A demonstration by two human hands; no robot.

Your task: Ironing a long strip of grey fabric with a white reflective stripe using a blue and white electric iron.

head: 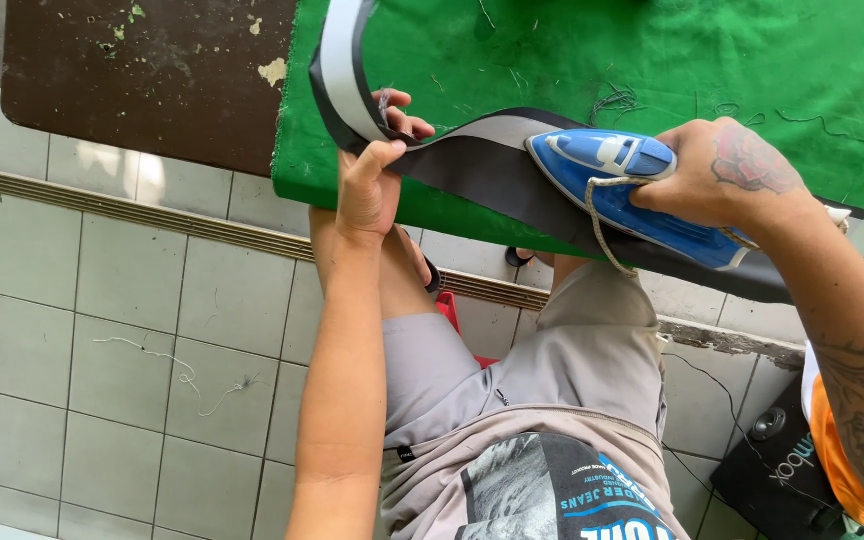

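Right now the right hand (pixel 722 175) is wrapped around the handle of a blue iron (pixel 624 190), pressing it down on a dark strip (pixel 497 170) of fabric with a pale band along it. The left hand (pixel 372 180) pinches that strip between thumb and fingers near the table's edge, where it curls upward. Strip and iron lie on a green cloth (pixel 572 50) that covers a brown table (pixel 142 70). A cord (pixel 597 225) loops off the iron. Below are grey shorts (pixel 512 380) and a tiled floor (pixel 102 350).
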